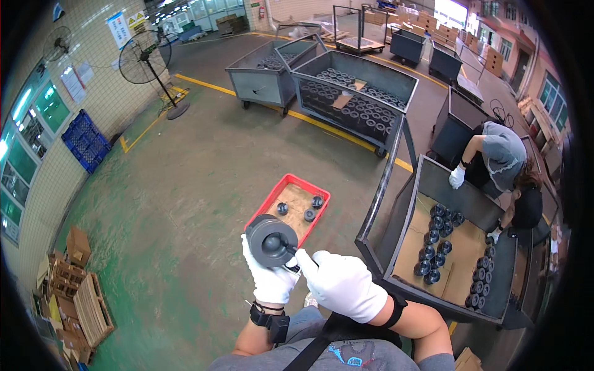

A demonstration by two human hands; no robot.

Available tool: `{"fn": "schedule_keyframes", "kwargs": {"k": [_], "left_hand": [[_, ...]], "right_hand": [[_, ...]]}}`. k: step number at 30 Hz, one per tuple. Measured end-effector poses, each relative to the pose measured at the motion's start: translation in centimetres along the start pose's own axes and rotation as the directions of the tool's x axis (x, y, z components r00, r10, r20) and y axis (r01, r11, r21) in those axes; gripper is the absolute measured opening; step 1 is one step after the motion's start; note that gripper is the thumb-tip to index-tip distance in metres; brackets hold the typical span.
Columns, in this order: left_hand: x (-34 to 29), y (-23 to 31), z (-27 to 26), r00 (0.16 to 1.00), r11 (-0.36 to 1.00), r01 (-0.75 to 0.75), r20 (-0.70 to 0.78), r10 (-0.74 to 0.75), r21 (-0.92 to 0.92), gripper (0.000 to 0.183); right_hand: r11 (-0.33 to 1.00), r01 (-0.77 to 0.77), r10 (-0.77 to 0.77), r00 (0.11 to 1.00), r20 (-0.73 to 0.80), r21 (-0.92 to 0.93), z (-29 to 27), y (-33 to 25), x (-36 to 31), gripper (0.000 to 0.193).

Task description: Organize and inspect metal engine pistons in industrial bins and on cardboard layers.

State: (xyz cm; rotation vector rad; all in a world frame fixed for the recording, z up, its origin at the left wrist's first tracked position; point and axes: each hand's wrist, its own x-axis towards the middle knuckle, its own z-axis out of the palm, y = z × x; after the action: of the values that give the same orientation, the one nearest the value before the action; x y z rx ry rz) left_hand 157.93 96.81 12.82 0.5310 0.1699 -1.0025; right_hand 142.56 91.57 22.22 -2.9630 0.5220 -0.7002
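Note:
My left hand (270,279), in a white glove, is wrapped round a dark grey engine piston (265,231) and holds it up in front of me. The piston's round crown with its bowl faces me. Close at its lower right is my right hand (346,285), also in a white glove, with the fingers curled closed. A short dark piece reaches from its fingertips to the piston's edge; I cannot make out what it is. Beyond the piston, a red tray (322,191) with a brown board bottom lies on the floor, with 3 dark pistons (309,215) in it.
At right stands a metal bin cart (402,222) holding rows of pistons (427,253); a co-worker (504,154) in white gloves leans over it. Farther back are a piston-filled cart (352,117) and a grey cart (266,83). A standing fan (146,57) and cardboard (78,246) are at left.

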Motion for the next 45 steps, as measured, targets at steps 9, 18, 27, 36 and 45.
{"fn": "schedule_keyframes", "kwargs": {"k": [9,18,27,36,45], "left_hand": [[5.9,3.0,-1.8,0.877,0.853,0.433,-0.084,-0.474,-0.293,0.052],[17.9,-0.7,-14.4,0.785,0.858,0.483,-0.347,-0.513,-0.176,0.070],[23.0,-8.5,-17.0,0.810,0.775,0.569,-0.351,-0.470,0.274,0.066],[7.1,-10.8,-8.1,0.564,0.564,0.825,0.017,-0.826,0.020,0.070],[-4.7,-9.8,0.2,0.412,0.548,0.828,0.537,-0.736,0.117,0.075]], "right_hand": [[0.948,-0.267,0.296,0.939,-0.175,0.175,-0.9,4.3,-1.0,0.040],[0.583,-0.793,0.806,0.536,-0.251,0.177,-3.1,3.8,-10.5,0.030],[0.428,-0.863,0.887,0.345,-0.306,0.268,-1.8,0.7,-13.4,0.028],[0.540,-0.811,0.840,0.503,-0.206,0.225,-2.2,-1.9,-13.7,0.025],[0.717,-0.696,0.680,0.687,-0.255,0.039,-5.5,-10.2,-19.2,0.029]]}}
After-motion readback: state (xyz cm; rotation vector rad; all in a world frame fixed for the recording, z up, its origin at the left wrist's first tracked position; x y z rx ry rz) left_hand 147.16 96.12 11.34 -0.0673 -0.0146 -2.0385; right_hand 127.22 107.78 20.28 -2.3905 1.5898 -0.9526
